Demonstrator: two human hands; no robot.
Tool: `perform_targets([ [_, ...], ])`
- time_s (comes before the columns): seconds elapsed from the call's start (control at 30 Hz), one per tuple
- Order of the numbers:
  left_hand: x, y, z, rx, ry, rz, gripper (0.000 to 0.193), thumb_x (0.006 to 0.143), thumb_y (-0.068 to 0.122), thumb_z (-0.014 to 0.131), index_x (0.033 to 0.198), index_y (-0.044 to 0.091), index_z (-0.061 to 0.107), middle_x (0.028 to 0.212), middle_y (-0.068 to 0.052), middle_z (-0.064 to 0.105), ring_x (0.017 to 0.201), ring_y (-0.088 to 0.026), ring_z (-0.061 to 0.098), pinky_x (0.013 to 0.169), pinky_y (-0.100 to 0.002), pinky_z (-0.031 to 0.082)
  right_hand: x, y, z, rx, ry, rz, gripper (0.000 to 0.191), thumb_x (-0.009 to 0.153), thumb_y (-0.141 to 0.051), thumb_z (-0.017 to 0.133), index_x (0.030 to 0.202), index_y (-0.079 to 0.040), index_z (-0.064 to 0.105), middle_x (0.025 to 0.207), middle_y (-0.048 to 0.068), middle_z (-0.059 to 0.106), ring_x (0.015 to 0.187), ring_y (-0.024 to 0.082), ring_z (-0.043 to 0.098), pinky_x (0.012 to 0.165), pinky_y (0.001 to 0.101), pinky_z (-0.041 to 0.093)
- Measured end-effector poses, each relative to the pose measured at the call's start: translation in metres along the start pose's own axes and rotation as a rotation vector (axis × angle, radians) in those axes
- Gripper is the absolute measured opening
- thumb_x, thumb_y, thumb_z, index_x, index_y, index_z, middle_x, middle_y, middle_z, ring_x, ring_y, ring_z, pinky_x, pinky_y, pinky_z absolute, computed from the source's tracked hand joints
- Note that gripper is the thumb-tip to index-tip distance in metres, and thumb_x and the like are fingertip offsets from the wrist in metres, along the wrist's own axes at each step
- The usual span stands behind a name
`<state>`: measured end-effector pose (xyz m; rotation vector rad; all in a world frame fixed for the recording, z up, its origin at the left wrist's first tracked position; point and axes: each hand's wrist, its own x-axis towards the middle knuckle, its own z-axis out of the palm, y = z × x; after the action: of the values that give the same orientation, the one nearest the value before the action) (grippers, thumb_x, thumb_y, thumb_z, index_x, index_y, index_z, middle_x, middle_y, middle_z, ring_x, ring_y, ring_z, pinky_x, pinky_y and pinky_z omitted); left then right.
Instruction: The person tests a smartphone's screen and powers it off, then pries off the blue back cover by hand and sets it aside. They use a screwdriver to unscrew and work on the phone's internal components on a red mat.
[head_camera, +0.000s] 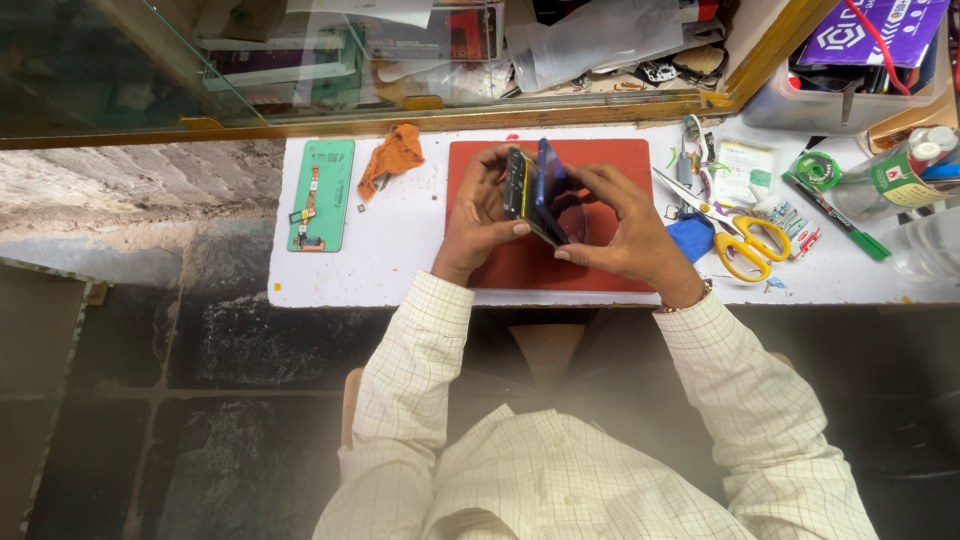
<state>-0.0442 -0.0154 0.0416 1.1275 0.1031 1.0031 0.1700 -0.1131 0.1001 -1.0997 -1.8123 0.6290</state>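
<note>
I hold an opened smartphone (530, 195) above the red mat (600, 165), on its edge. My left hand (478, 215) is clamped on its body and my right hand (625, 225) on the blue back cover (556, 190). Yellow scissors (745, 240) lie near on the white surface (400, 250); a green phone frame (322, 195) lies at left.

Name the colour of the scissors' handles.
Yellow. The scissors lie right of the red mat, seen clearly in the head view.
</note>
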Motion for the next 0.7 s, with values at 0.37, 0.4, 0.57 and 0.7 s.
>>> perform_targets([
  [0.37,-0.006,0.015,0.009,0.088,-0.072,-0.019,0.091,0.077,-0.002,0.088,0.152,0.014,0.038,0.156,-0.014,0.049,0.140,-0.026,0.052,0.117,-0.041,0.053,-0.008,0.006,0.001,0.114,0.003,-0.011,0.098,0.071,-0.020,0.093,0.156,-0.005,0.045,0.141,0.013,0.056,0.129,0.026,0.059,0.113,0.0378,0.050],
  [0.4,-0.007,0.017,0.012,0.109,-0.078,-0.030,0.092,0.077,-0.002,0.089,0.151,0.015,0.038,0.157,-0.014,0.048,0.143,-0.027,0.052,0.114,-0.042,0.055,-0.010,0.004,0.000,0.130,-0.001,-0.008,0.099,0.071,-0.020,0.093,0.156,-0.005,0.044,0.141,0.013,0.056,0.130,0.026,0.059,0.113,0.0379,0.049],
  [0.57,-0.013,0.028,0.033,0.334,-0.054,-0.077,0.104,0.077,0.002,0.090,0.160,0.014,0.028,0.155,-0.011,0.046,0.144,-0.029,0.054,0.112,-0.043,0.058,-0.011,-0.006,-0.005,0.010,-0.049,0.014,0.095,0.068,-0.014,0.091,0.153,-0.006,0.048,0.139,0.013,0.057,0.130,0.028,0.059,0.112,0.0393,0.047],
  [0.7,-0.012,0.035,0.048,0.406,-0.042,-0.092,0.105,0.078,0.004,0.090,0.162,0.012,0.029,0.163,-0.010,0.043,0.144,-0.028,0.056,0.114,-0.046,0.058,-0.013,-0.007,-0.006,-0.021,-0.065,0.004,0.093,0.069,-0.011,0.088,0.153,-0.005,0.048,0.144,0.015,0.055,0.135,0.031,0.056,0.116,0.0404,0.044],
])
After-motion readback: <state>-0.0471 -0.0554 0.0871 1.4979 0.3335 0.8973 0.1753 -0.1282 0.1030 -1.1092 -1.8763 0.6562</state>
